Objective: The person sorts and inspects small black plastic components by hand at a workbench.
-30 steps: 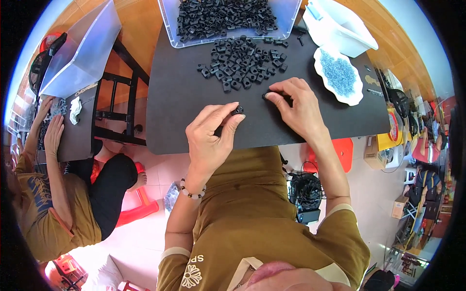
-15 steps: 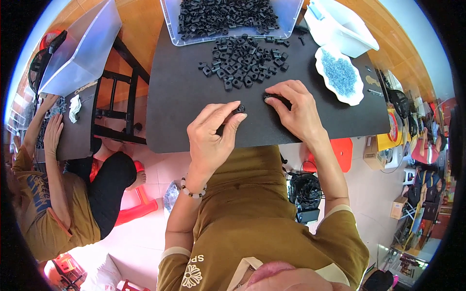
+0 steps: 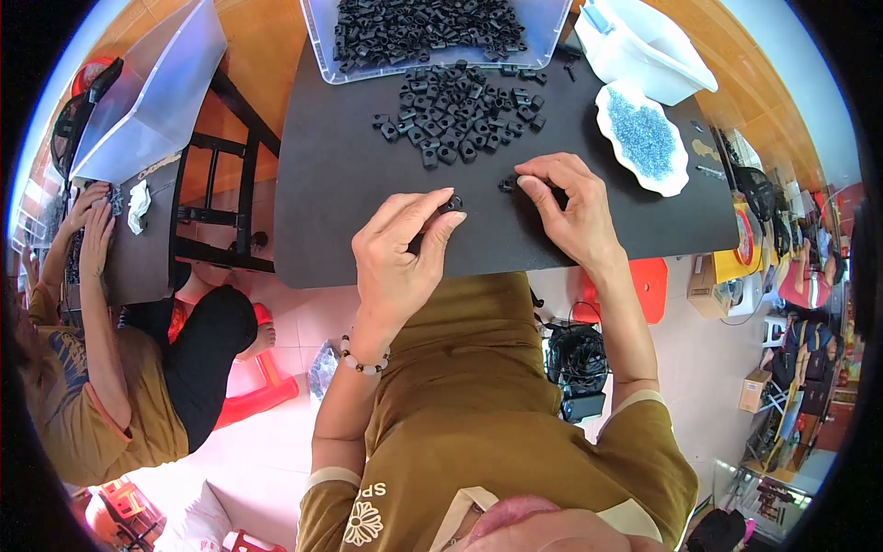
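Between the thumb and forefinger of my left hand (image 3: 397,248) is a small black plastic piece (image 3: 452,204) with a round opening, held just above the dark table. My right hand (image 3: 572,204) is closed in a pinch, thumb against forefinger; whether anything tiny sits between those fingertips cannot be made out. Right beside them, on the tabletop, is another small black piece (image 3: 507,184). Beyond both hands spreads a loose heap of similar black pieces (image 3: 451,115). To the right stands a white scalloped dish (image 3: 673,187) filled with small, clear bluish bits (image 3: 641,138).
A clear plastic bin (image 3: 324,69) full of black pieces borders the heap. Behind the dish stands a white tub (image 3: 667,60). At left, a co-worker's hands (image 3: 95,235) rest over another table. A red stool (image 3: 648,290) stands below the table's right edge.
My right fingertips have shifted slightly right, away from the black piece, which now shows apart from them on the table. My left hand keeps its piece almost in place.
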`<state>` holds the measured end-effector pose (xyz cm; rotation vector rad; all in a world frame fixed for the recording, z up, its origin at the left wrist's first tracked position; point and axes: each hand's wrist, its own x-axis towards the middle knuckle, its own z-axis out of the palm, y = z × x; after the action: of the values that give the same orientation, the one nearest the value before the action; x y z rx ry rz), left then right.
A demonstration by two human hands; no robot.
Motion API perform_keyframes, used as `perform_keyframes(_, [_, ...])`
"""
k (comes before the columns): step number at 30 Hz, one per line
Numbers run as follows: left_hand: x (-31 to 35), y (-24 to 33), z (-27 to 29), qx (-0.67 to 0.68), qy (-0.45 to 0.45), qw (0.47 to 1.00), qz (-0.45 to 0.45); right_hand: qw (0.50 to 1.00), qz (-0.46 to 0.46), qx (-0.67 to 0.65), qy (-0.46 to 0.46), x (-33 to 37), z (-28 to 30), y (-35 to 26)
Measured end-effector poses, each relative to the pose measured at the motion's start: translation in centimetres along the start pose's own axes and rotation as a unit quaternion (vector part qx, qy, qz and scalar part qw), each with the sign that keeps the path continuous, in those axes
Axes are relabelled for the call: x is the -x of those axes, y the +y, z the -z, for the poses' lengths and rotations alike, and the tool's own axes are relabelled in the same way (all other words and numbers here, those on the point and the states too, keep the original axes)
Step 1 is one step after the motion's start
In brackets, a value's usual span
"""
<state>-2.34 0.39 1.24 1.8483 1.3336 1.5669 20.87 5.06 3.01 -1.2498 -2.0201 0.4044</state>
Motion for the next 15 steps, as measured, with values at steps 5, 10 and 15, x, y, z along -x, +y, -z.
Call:
perform_keyframes(5, [0.1, 0.0, -0.1, 0.0, 0.005, 1.0, 0.001, 0.999, 0.002, 0.043, 0.023, -0.3, -0.8, -0.7])
perform_keyframes(10, [0.1, -0.1, -0.1, 0.003, 0.006, 1.0, 0.001, 0.999, 0.017, 0.049, 0.016, -0.1, -1.2, -0.9])
perform_keyframes(15, [0.0, -0.3, -0.1, 0.005, 0.01, 1.0, -0.007, 1.0, -0.01, 0.004, 0.019, 0.3, -1.4, -1.2])
